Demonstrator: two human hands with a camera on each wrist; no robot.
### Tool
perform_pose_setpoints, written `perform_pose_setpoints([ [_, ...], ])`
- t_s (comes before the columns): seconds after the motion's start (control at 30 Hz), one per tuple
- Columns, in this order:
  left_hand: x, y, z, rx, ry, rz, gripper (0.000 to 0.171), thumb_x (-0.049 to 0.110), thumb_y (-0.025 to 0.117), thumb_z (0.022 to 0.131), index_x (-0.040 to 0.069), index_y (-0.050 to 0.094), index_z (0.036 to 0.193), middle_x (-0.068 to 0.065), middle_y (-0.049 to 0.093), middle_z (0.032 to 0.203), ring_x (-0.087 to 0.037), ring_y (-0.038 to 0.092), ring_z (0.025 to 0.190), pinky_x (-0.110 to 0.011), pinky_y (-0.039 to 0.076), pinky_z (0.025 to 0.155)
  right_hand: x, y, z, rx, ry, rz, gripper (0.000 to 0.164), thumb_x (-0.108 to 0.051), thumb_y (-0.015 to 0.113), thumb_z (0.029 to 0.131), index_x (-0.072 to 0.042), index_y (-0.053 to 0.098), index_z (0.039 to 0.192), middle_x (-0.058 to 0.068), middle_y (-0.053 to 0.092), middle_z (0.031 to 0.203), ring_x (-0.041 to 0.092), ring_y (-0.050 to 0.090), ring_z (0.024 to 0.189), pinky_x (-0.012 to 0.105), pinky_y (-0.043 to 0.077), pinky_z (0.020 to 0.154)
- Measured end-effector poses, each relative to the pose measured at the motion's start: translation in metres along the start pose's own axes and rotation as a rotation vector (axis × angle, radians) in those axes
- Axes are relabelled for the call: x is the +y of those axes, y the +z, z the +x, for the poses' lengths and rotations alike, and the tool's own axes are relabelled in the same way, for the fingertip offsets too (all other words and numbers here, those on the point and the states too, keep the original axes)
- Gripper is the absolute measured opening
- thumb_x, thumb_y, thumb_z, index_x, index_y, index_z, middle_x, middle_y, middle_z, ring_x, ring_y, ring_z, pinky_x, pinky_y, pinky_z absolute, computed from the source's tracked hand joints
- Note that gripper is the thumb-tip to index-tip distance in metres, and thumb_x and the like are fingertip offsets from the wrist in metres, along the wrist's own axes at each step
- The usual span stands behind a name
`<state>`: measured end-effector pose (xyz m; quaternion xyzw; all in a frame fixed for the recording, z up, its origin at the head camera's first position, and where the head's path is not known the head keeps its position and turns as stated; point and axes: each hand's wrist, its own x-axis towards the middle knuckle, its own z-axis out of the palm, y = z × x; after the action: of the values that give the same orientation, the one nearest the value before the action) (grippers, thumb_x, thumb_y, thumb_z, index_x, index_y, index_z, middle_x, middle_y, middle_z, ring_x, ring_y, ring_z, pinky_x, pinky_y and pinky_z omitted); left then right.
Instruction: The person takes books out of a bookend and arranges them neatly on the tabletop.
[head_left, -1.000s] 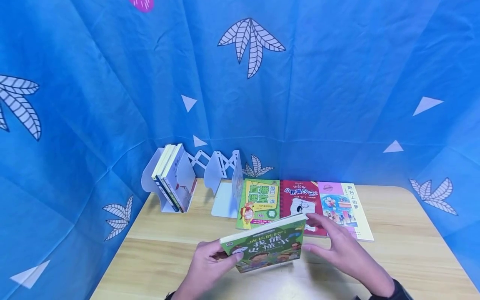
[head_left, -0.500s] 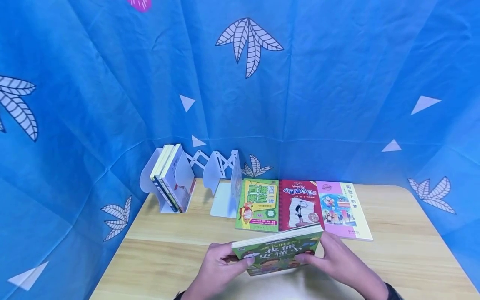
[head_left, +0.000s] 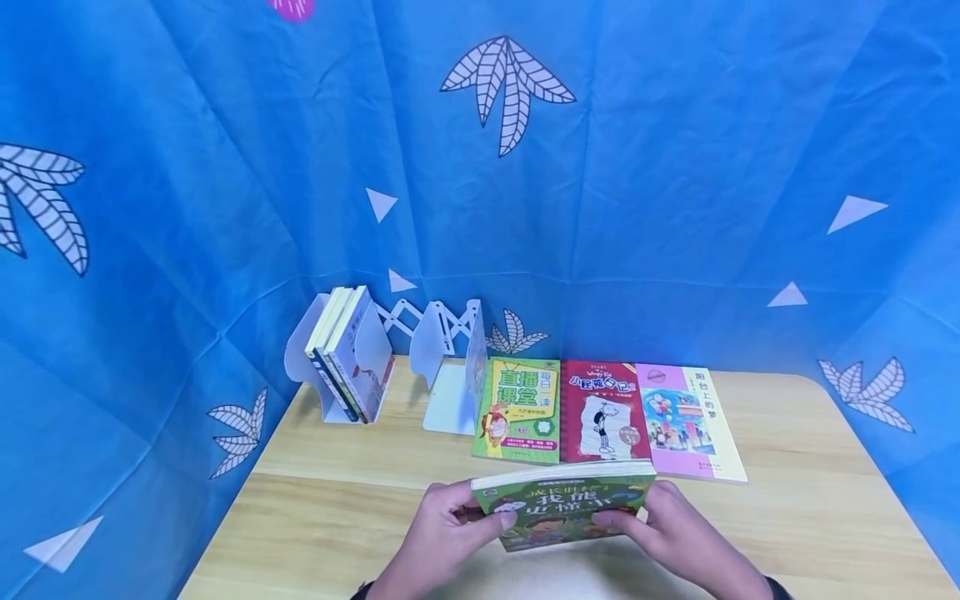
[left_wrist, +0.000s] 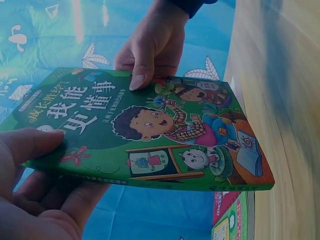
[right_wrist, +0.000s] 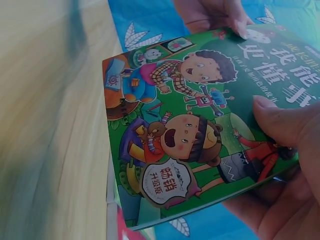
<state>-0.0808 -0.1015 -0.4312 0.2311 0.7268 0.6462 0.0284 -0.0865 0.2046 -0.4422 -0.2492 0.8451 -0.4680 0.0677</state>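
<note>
A green picture book with cartoon children on its cover is held up over the near part of the table, its cover tilted toward me. My left hand grips its left side, thumb on the cover and fingers behind. On the opposite side my right hand pinches it the same way. The left wrist view shows the cover of the book with the thumb pressed near the title. In the right wrist view, the right thumb lies on the book and the fingers curl underneath.
Behind the held book lie a green-yellow book, a red book and a pink-yellow book, side by side. A white expandable book rack stands at back left, with several upright books in its left section. Blue curtain surrounds the table.
My right hand has gone from the book's edge to a full grip with its thumb on the cover. The book has shifted right and slightly down, uncovering more of the red book.
</note>
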Motion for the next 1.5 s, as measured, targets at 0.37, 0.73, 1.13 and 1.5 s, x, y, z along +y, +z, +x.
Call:
perform_pose_setpoints([
  [0.37, 0.003, -0.001, -0.002, 0.015, -0.194, -0.053, 0.035, 0.013, 0.076, 0.093, -0.002, 0.071, 0.124, -0.026, 0.077, 0.109, -0.004, 0.074, 0.089, -0.020, 0.062, 0.072, 0.000, 0.000, -0.004, 0.006, -0.079, 0.018, 0.039, -0.019, 0.065, 0.102, -0.011, 0.060, 0.139, 0.006, 0.077, 0.122, -0.002, 0.068, 0.104, 0.020, 0.063, 0.083],
  [0.73, 0.000, -0.008, 0.003, -0.022, -0.240, -0.071, 0.040, 0.013, 0.075, 0.094, 0.005, 0.067, 0.132, -0.022, 0.075, 0.120, -0.011, 0.075, 0.104, -0.024, 0.063, 0.090, -0.001, -0.010, -0.008, 0.082, -0.124, -0.038, 0.029, -0.009, 0.063, 0.102, -0.007, 0.065, 0.131, 0.006, 0.078, 0.116, -0.005, 0.068, 0.105, 0.024, 0.065, 0.076],
  [1.13, -0.009, -0.025, 0.004, 0.030, -0.147, -0.074, 0.045, 0.010, 0.072, 0.096, 0.002, 0.059, 0.138, -0.019, 0.073, 0.127, -0.016, 0.075, 0.112, -0.028, 0.062, 0.099, -0.002, -0.036, -0.017, 0.217, -0.056, -0.003, 0.043, -0.003, 0.057, 0.104, -0.006, 0.047, 0.146, 0.007, 0.074, 0.123, 0.000, 0.071, 0.105, 0.027, 0.067, 0.077],
  [1.5, -0.019, -0.049, 0.004, 0.252, -0.174, 0.046, 0.049, 0.012, 0.075, 0.094, 0.007, 0.058, 0.141, -0.012, 0.070, 0.136, -0.014, 0.071, 0.118, -0.025, 0.059, 0.103, 0.007, -0.071, -0.028, 0.363, 0.006, -0.091, 0.051, 0.001, 0.055, 0.104, -0.006, 0.043, 0.153, -0.035, 0.062, 0.123, -0.005, 0.071, 0.101, 0.023, 0.064, 0.071],
])
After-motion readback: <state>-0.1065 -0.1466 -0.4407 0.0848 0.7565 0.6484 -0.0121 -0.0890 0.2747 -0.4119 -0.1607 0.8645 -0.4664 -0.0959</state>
